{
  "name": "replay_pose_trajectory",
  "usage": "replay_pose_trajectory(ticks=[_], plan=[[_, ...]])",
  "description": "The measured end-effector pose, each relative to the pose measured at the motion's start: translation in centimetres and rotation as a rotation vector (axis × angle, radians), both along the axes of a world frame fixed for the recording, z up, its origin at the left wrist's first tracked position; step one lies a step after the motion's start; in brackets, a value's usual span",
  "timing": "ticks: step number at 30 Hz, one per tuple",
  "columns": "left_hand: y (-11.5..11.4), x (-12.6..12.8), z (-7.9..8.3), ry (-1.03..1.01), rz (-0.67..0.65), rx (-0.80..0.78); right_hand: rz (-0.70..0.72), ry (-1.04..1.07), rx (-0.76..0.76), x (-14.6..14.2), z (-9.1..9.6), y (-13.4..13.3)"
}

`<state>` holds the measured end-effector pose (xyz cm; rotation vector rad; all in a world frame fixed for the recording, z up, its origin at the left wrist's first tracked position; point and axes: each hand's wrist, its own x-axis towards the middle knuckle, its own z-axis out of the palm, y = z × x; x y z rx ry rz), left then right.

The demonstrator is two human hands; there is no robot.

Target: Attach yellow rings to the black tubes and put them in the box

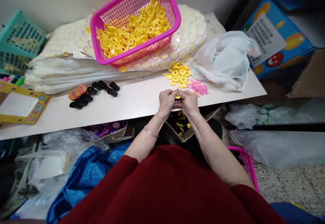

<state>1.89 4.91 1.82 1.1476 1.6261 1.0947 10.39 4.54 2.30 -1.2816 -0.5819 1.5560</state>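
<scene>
My left hand (167,101) and my right hand (189,101) meet over the front edge of the white table. Between their fingertips is a small yellow ring-shaped plastic piece (178,96), pinched from both sides and partly covered by the fingers. Just beyond the hands lies a loose pile of yellow ring pieces (179,74). Small pink bits (198,87) are heaped beside that pile, close to my right hand. Under the hands, below the table edge, an open cardboard box (187,135) holds yellow and black pieces.
A pink basket (137,54) full of yellow pieces stands at the back on sheets with round stickers. Several black pieces (101,86) lie at left near a yellow card frame (19,117). A white plastic bag (223,65) and a blue box (276,34) are at right.
</scene>
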Motion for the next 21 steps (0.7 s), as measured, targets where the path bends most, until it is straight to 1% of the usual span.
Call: replay_pose_trajectory(ticks=[2,4,6,9,13,17,21], plan=[[0.3,0.1,0.0,-0.028,0.017,0.004,0.007,-0.073,0.014,0.1,0.0,0.3],[0.3,0.1,-0.2,-0.022,0.033,0.004,-0.023,-0.155,0.044,-0.2,-0.5,0.2],[0.0,-0.1,-0.6,-0.010,0.056,0.007,-0.054,-0.183,0.078,-0.6,-1.0,-0.2],[-0.4,-0.5,-1.0,-0.021,0.044,0.027,0.004,-0.089,0.079,-0.8,-1.3,-0.6],[-0.7,-1.0,-0.7,-0.020,-0.014,0.052,0.076,0.036,0.053,-0.1,-0.5,-0.8],[-1.0,-1.0,-0.9,-0.054,-0.055,0.059,0.150,0.072,0.025,0.7,0.2,-0.9],[-1.5,-1.0,-1.6,-0.062,-0.115,0.127,0.156,0.093,-0.012,1.1,0.4,-0.6]])
